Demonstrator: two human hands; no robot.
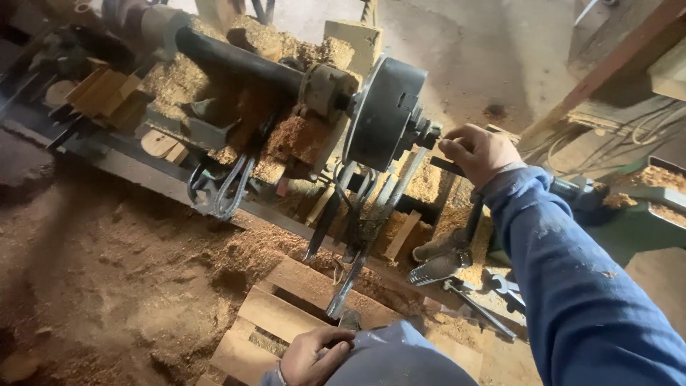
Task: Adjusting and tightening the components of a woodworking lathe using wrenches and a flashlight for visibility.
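Right hand point(477, 151) up at the round dark grey metal lathe chuck point(384, 114), just right of its face, fingers point(450, 146) closed around a thin dark metal bar point(444, 166) that sits against the small dark jaw cluster point(423, 132) at the chuck's centre. Blue sleeve point(572, 286) running down and right from the chuck. Left hand point(312, 354) low, well below the chuck, near the knee in grey-blue cloth point(389, 357); fingers curled shut, cannot tell whether anything is inside. Chuck mounted on a long black horizontal shaft point(236, 58) running up and left from it, through a tan block-shaped bearing housing point(325, 89) just left of the chuck. Heaps of light brown sawdust point(182, 82) left of the chuck and below it. Set of grey metal calipers and tongs point(357, 221) hanging below the chuck. Pale wooden slatted pallet point(286, 307) on the floor well below the chuck, just beside the left hand. Ribbed silver tool handle point(437, 268) below and slightly right of the chuck. Green metal machine part point(629, 229) well right of the chuck.
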